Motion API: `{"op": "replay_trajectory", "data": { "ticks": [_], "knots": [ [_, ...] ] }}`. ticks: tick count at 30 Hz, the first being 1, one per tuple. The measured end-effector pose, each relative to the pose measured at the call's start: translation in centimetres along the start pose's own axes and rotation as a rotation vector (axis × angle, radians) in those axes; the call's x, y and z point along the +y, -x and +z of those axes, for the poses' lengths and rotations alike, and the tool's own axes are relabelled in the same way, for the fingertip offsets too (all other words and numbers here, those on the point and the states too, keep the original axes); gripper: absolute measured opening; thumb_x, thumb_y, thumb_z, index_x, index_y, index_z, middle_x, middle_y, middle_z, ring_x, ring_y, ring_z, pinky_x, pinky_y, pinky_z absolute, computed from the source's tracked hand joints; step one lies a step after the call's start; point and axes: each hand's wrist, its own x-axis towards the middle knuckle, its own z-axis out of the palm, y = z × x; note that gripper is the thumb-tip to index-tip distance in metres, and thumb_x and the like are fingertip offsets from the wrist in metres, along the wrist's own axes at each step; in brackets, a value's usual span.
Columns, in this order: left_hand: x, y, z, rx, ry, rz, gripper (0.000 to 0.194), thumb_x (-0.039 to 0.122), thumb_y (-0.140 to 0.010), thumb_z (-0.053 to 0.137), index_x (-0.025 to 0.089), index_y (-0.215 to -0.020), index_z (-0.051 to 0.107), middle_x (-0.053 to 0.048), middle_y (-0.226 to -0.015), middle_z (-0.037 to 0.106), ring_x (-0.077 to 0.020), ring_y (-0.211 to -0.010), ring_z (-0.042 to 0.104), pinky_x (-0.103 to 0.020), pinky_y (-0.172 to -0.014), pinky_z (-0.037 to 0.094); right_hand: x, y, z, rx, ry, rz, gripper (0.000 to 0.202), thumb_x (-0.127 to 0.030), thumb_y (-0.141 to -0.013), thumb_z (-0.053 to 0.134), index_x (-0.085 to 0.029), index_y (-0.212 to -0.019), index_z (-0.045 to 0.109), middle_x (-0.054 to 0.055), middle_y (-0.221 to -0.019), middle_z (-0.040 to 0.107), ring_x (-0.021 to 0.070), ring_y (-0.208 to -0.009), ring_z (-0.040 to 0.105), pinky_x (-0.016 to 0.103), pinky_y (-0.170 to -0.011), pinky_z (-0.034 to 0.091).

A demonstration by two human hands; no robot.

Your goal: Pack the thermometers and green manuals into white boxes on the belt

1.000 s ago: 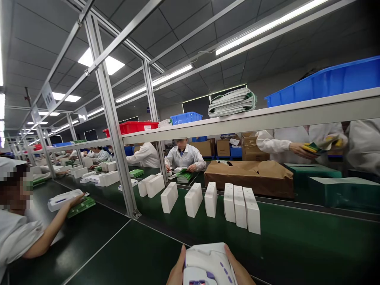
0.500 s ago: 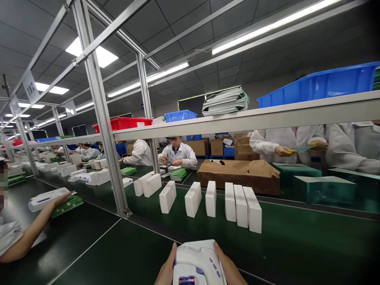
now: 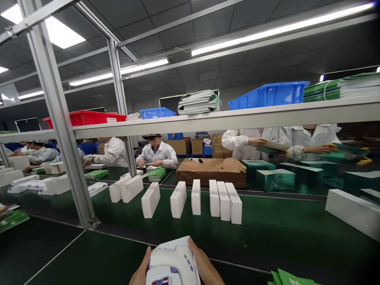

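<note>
Low in the head view, a white moulded tray (image 3: 182, 241) sits between my two hands. In it lies a white device (image 3: 175, 259) with purple marks, whose exact kind I cannot make out. My left hand (image 3: 141, 269) grips the near-left side, its thumb along the edge. Opposite it, my right hand (image 3: 204, 263) holds the right side. The lower part of both hands and of the tray is cut off by the frame. Beyond them, several upright white boxes (image 3: 218, 200) stand in a row on the green belt (image 3: 267, 221).
Green leaflets (image 3: 292, 278) lie at bottom right, below a long white box (image 3: 353, 211). A metal post (image 3: 56, 99) rises at left, carrying a shelf (image 3: 208, 120) with a blue bin (image 3: 270, 95). Co-workers in white coats (image 3: 160, 154) work across the belt, near a brown-wrapped carton (image 3: 210, 172).
The view has swung right, so the post and boxes sit further left. The long white box and green leaflets have come into view at right. Both hands still hold the tray.
</note>
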Motion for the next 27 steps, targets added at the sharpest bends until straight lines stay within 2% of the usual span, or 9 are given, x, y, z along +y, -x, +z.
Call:
{"op": "replay_trajectory", "data": {
  "ticks": [3,5,10,14,17,27],
  "knots": [
    [0.00,-0.08,0.11,0.004,-0.004,-0.019,0.047,0.056,-0.072,0.068,0.011,-0.086,0.063,-0.008,-0.060,0.067,-0.0282,-0.067,0.067,-0.032,-0.068,0.048,-0.02,0.07,-0.14,0.000,0.009,-0.018,0.063,-0.064,-0.066,0.069,-0.012,-0.101,0.064,0.012,-0.102,0.069,0.0285,-0.108,0.059,0.037,-0.090,0.046],
    [0.01,-0.12,0.12,0.009,-0.004,-0.015,0.046,0.056,-0.071,0.068,0.012,-0.082,0.062,-0.008,-0.059,0.066,-0.0277,-0.066,0.066,-0.031,-0.066,0.047,-0.01,0.10,-0.11,-0.003,0.006,-0.023,0.063,-0.064,-0.065,0.069,-0.012,-0.100,0.064,0.012,-0.101,0.069,0.0283,-0.107,0.059,0.036,-0.090,0.046],
    [0.12,-0.55,-0.33,0.010,-0.022,-0.011,0.050,0.056,-0.074,0.066,0.011,-0.096,0.062,-0.008,-0.066,0.069,-0.0314,-0.078,0.068,-0.036,-0.072,0.049,-0.08,0.12,0.01,-0.013,-0.002,-0.008,0.062,-0.065,-0.065,0.069,-0.012,-0.097,0.066,0.011,-0.096,0.071,0.0285,-0.104,0.061,0.037,-0.090,0.046],
    [-0.04,-0.80,-0.43,0.045,-0.036,0.020,0.053,0.056,-0.072,0.067,0.009,-0.098,0.062,-0.010,-0.066,0.068,-0.0331,-0.077,0.068,-0.039,-0.074,0.049,0.04,-0.20,-0.17,-0.016,-0.008,-0.001,0.058,-0.063,-0.064,0.071,-0.013,-0.093,0.067,0.010,-0.093,0.071,0.0289,-0.104,0.061,0.038,-0.092,0.045],
    [-0.26,-0.68,-0.17,0.029,-0.020,0.070,0.059,0.058,-0.071,0.067,0.009,-0.103,0.061,-0.012,-0.079,0.071,-0.0336,-0.082,0.068,-0.041,-0.078,0.049,0.15,-0.53,-0.33,-0.029,-0.018,0.016,0.059,-0.063,-0.063,0.071,-0.013,-0.093,0.067,0.010,-0.091,0.071,0.0288,-0.103,0.062,0.037,-0.091,0.046],
    [-0.23,0.10,0.22,-0.004,-0.005,0.068,0.059,0.055,-0.074,0.066,0.009,-0.110,0.058,-0.013,-0.088,0.071,-0.0335,-0.090,0.067,-0.040,-0.083,0.048,-0.11,-0.32,-0.41,-0.045,-0.006,0.038,0.059,-0.061,-0.067,0.070,-0.011,-0.098,0.066,0.011,-0.092,0.071,0.0283,-0.102,0.062,0.037,-0.091,0.045]
  ]
}}
